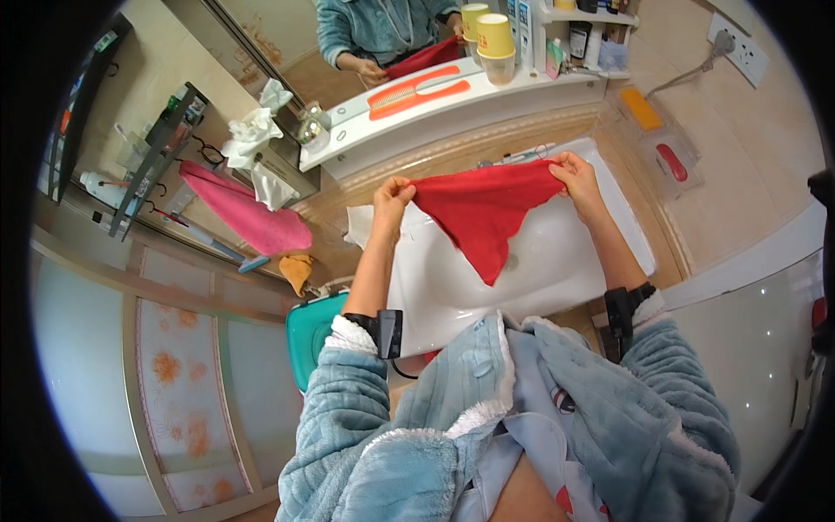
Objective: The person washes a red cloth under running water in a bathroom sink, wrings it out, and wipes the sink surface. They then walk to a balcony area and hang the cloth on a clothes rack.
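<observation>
A red cloth (483,202) is stretched between my two hands over the white sink (554,261). My left hand (393,199) pinches its left corner, and my right hand (575,179) grips the right corner, a little higher in the view. The cloth's lower part hangs down to a point near the drain (511,262). A thin red loop (542,151) stands up beside the right corner. Behind my left wrist, a whitish cloth (360,224) lies at the sink's left rim.
A white shelf (417,117) under the mirror carries orange combs (417,93) and yellow cups (496,36). Left are a tissue box (287,166), a hanging pink towel (244,209) and a teal bin (319,333). Soap dishes with a yellow bar (640,109) and a red bar (671,162) are at right.
</observation>
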`<state>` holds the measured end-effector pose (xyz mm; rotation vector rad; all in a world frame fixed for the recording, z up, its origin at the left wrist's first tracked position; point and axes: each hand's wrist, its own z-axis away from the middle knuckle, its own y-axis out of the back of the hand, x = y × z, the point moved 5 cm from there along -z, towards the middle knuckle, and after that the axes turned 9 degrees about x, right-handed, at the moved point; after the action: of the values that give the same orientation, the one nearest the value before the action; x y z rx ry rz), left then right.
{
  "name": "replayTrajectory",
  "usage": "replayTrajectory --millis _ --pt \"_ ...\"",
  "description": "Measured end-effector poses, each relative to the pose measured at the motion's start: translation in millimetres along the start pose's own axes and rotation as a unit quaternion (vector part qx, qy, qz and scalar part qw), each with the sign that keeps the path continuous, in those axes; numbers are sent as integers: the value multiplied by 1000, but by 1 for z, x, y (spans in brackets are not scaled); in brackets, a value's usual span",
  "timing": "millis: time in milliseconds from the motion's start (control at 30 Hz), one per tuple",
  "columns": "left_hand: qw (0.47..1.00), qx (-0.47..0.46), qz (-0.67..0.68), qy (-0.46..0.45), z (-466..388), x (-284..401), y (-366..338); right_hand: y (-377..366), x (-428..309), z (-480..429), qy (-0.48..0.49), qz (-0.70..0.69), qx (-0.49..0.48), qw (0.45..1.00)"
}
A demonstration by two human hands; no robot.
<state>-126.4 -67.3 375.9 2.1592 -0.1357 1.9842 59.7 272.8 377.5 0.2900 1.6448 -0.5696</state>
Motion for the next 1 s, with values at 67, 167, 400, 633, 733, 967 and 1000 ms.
replayTrajectory --millis 67,167,400,633,733,967,1000 --pt "997 12 -70 3 4 9 -7 -6 -15 5 34 -31 50 998" --pt "995 33 37 88 10 10 -19 -23 -34 20 58 -59 53 995" --pt "878 191 434 66 15 -3 -17 -94 -85 90 20 -116 -241 963" --pt "757 -121 528 366 79 -30 -89 -131 -52 74 -8 26 -240 970" --pt "763 -171 517 349 99 -17 -112 -154 -21 62 -269 -522 -272 762" --pt "792 -204 469 333 115 -14 -118 -183 8 81 -259 -575 -280 724" --pt "794 -205 464 334 110 -13 -111 -178 10 80 -250 -495 -257 791"
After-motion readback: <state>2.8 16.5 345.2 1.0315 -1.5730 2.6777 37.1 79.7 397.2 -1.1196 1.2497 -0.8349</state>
